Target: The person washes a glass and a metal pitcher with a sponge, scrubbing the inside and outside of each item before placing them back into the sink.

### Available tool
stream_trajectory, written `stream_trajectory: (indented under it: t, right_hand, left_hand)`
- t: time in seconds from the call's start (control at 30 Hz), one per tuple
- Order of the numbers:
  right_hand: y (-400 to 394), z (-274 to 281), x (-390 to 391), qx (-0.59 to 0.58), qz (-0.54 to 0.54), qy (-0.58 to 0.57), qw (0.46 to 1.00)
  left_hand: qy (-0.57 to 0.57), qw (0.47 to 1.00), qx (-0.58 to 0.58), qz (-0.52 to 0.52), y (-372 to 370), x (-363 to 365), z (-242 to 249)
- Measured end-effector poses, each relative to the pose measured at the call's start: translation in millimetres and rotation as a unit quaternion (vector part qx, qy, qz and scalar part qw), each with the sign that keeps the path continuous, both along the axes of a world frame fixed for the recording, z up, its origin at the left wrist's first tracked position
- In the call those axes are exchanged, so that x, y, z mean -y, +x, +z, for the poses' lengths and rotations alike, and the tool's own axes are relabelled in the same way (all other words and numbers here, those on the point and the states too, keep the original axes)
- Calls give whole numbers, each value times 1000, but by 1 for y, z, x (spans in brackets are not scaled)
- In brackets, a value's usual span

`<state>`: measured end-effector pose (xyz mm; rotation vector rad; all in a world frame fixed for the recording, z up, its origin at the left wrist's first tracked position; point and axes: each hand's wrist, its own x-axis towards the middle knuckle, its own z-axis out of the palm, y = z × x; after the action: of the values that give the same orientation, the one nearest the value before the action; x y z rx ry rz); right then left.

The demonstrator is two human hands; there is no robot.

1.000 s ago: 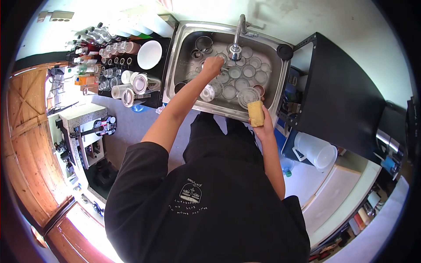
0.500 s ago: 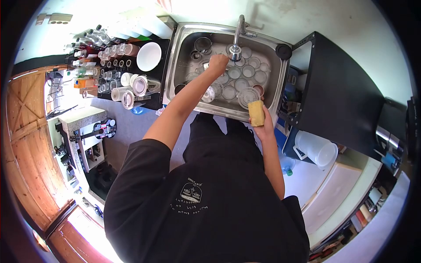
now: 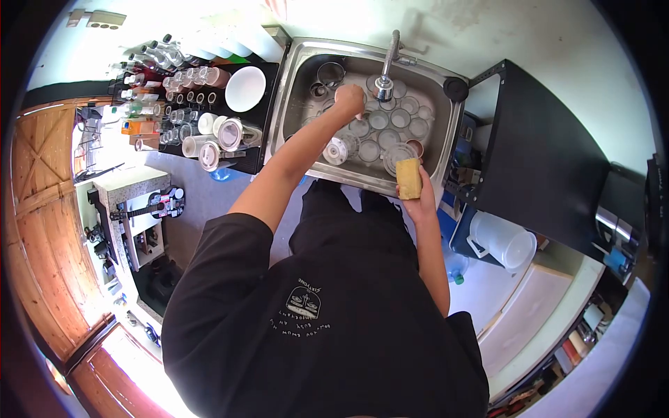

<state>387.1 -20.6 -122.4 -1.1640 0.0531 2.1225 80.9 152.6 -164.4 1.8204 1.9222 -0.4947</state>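
glasses under the tap

little has shifted since a second ago: left hand stays curled shut over a glass just beside the tap, deep in the sink. right hand pinches a sponge at the sink's near rim, away from the tap. better to grip the glass low and firm, bringing the sponge to it. more glasses crowd around the tap; a white bowl sits left of the sink.

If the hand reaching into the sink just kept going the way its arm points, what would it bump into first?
Probably the faucet: the left hand, closed among the glasses in the sink, points up-right toward its spout. Depth is unclear, so it might pass beside it.
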Motion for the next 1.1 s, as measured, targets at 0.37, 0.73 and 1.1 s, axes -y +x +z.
stream_trajectory:
  t: [0.37, 0.73, 1.1]
  right_hand:
    - [-45, 17, -11, -26, 21, 47, 998]
    - [-172, 39, -67, 34, 138, 124, 982]
    - [-428, 93, -135, 344, 329, 683, 554]
  left_hand:
    - [-148, 676, 563, 452, -101, 38, -9]
    - [-32, 259, 808, 528, -138, 147, 25]
    - [-37, 84, 800, 593, -149, 187, -8]
